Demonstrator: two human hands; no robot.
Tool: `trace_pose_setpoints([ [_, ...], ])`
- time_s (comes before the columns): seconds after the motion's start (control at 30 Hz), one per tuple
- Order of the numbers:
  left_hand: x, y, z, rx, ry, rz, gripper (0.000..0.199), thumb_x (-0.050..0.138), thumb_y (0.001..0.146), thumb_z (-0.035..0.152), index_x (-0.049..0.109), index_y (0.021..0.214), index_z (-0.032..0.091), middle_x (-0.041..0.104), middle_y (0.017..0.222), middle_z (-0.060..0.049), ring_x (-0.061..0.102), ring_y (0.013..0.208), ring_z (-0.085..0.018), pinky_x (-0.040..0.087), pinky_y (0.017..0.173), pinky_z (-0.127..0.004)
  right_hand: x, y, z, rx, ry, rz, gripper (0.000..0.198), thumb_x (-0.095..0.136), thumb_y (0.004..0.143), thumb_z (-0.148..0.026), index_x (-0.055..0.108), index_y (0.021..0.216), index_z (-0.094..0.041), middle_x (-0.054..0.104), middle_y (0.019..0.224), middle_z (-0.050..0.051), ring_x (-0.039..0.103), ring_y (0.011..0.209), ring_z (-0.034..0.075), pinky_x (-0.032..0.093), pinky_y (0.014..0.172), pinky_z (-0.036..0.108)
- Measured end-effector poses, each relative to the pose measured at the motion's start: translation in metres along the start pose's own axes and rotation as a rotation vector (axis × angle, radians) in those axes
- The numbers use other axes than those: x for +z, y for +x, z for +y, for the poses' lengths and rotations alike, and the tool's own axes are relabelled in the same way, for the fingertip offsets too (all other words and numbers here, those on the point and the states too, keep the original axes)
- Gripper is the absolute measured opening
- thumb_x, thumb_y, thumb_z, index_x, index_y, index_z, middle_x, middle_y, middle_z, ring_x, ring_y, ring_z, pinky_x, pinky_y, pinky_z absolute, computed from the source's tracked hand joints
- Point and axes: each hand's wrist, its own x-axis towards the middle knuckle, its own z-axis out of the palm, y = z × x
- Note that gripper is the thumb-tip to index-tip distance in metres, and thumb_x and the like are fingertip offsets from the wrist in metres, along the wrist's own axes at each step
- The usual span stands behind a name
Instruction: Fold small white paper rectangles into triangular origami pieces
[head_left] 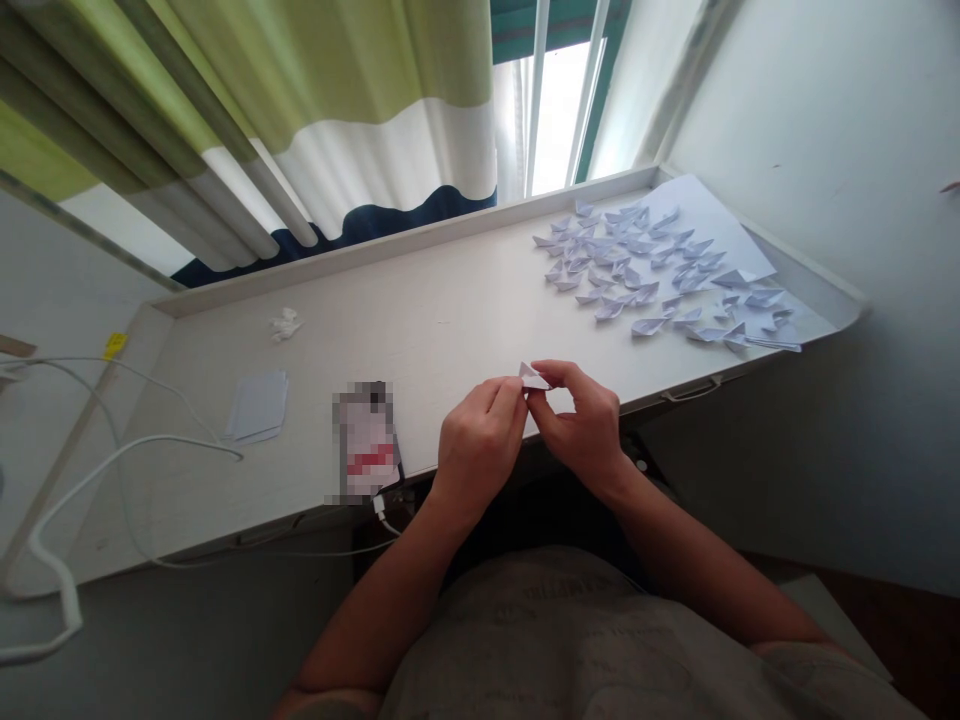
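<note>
Between my two hands, just over the desk's front edge, is a small folded piece of white paper [534, 378]. My left hand [484, 432] pinches its left side, the fingers curled and pressed together. On the other side my right hand [581, 412] grips it between thumb and forefinger. Part of the paper is hidden behind the fingers, so its full shape does not show. Many folded paper boats [630, 250] lie grouped at the right of the desk, some of them on white sheets [705, 220].
A pixelated phone [369, 440] lies near the front edge with a white cable [381, 512] at its lower end. A stack of white paper slips [259, 405] and a crumpled tissue [285, 323] are on the left. Raised rims border the white desk [375, 320].
</note>
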Motion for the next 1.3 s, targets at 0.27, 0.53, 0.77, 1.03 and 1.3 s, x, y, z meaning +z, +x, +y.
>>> trace_pose_setpoints([
  [0.27, 0.004, -0.008, -0.003, -0.262, -0.22, 0.044, 0.011, 0.059, 0.106, 0.021, 0.068, 0.111, 0.023, 0.079, 0.09, -0.002, 0.077, 0.078, -0.017, 0.057, 0.074, -0.028, 0.004, -0.007, -0.002, -0.025, 0.029, -0.023, 0.019, 0.063, 0.1, -0.019, 0.077, 0.11, -0.027, 0.079, 0.087, 0.006, 0.075, 0.078, 0.024, 0.062, 0.077, 0.037],
  [0.53, -0.005, 0.001, 0.002, -0.648, -0.866, 0.033, 0.011, 0.071, 0.096, 0.032, 0.07, 0.097, 0.02, 0.079, 0.084, -0.002, 0.079, 0.076, -0.018, 0.065, 0.076, -0.031, -0.011, -0.001, -0.012, 0.048, 0.238, -0.129, 0.026, 0.059, 0.1, -0.02, 0.082, 0.11, -0.026, 0.078, 0.096, 0.007, 0.074, 0.087, 0.022, 0.063, 0.08, 0.038],
  [0.77, -0.012, -0.007, 0.007, -0.761, -1.078, 0.018, 0.04, 0.095, 0.077, 0.034, 0.066, 0.099, 0.019, 0.082, 0.094, -0.004, 0.081, 0.087, -0.019, 0.066, 0.086, -0.033, -0.01, -0.01, -0.015, 0.312, 0.53, -0.136, 0.017, 0.08, 0.095, -0.036, 0.08, 0.109, -0.025, 0.076, 0.099, 0.005, 0.073, 0.084, 0.019, 0.065, 0.078, 0.034],
  [1.03, -0.024, -0.024, 0.02, -0.74, -1.041, -0.068, 0.05, 0.097, 0.076, 0.036, 0.066, 0.112, 0.021, 0.079, 0.081, 0.001, 0.076, 0.073, -0.015, 0.06, 0.072, -0.026, -0.028, -0.012, -0.021, 0.452, 0.623, -0.345, 0.034, 0.087, 0.087, -0.053, 0.081, 0.091, -0.02, 0.08, 0.081, 0.004, 0.075, 0.074, 0.02, 0.063, 0.071, 0.033],
  [1.3, -0.046, -0.049, 0.037, -0.717, -1.09, -0.201, 0.034, 0.092, 0.081, 0.045, 0.078, 0.095, 0.017, 0.081, 0.085, -0.005, 0.074, 0.071, -0.016, 0.06, 0.069, -0.028, -0.05, -0.024, -0.05, 0.377, 0.67, -0.398, 0.032, 0.083, 0.091, -0.05, 0.079, 0.079, -0.021, 0.077, 0.07, 0.001, 0.071, 0.061, 0.017, 0.059, 0.059, 0.029],
])
